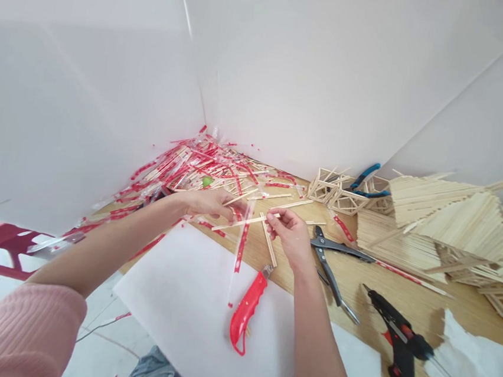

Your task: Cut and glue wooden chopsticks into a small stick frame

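Observation:
My right hand is closed, its thumb and fingers pinching one end of a thin wooden chopstick. The stick slants left, passing below the fingers of my left hand. That hand is curled at the fingertips around a clear chopstick wrapper printed in red, which dangles over white paper; its exact grip is partly hidden. Below the right hand, more sticks rest on the table. A red-handled utility knife lies on the white paper, its tip close to these sticks.
Wrapped chopsticks and wrappers form a pile at the back left. To the right are black-handled pliers, a glue gun and crumpled tissue. Stick structures and blue-handled pliers stand behind, near white walls.

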`<state>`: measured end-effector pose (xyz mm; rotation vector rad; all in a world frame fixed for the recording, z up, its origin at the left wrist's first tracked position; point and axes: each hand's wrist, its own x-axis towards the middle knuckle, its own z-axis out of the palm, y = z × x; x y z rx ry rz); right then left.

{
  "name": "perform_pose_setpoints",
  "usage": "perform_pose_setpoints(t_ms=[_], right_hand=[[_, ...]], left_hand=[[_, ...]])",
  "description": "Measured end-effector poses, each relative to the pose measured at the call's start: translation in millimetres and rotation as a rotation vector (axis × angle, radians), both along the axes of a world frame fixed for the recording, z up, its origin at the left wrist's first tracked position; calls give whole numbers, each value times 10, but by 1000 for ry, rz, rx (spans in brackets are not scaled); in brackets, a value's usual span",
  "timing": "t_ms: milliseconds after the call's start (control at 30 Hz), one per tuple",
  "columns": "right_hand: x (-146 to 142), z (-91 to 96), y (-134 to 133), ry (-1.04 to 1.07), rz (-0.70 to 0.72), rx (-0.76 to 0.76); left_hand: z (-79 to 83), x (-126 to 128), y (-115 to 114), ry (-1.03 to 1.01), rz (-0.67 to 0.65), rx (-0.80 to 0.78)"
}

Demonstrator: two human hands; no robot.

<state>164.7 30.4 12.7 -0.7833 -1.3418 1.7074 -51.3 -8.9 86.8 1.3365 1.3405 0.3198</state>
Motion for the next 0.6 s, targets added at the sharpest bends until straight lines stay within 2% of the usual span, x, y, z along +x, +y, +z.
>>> perform_pose_setpoints(t_ms=[167,233,300,367,400,467,533,600], right_hand=[[195,84,87,-79,-73,14],[377,176,128,-110,-200,54],[573,250,161,-155,-425,143],[729,270,190,-268,-687,298],[777,252,205,-351,-800,393],[800,156,235,-546,-929,578],[729,2,260,-744,-912,720],[589,-167,267,-928,-792,793]], left_hand=[[-107,311,-37,-74,87,188],[-201,430,37,-83,108,240],[-309,509,177,-17,143,332],[-418,544,350,196,171,439],[-471,547,432,374,177,465],[-575,535,564,767,188,437],[-681,509,640,1006,205,401],[-795,483,679,997,214,486]])
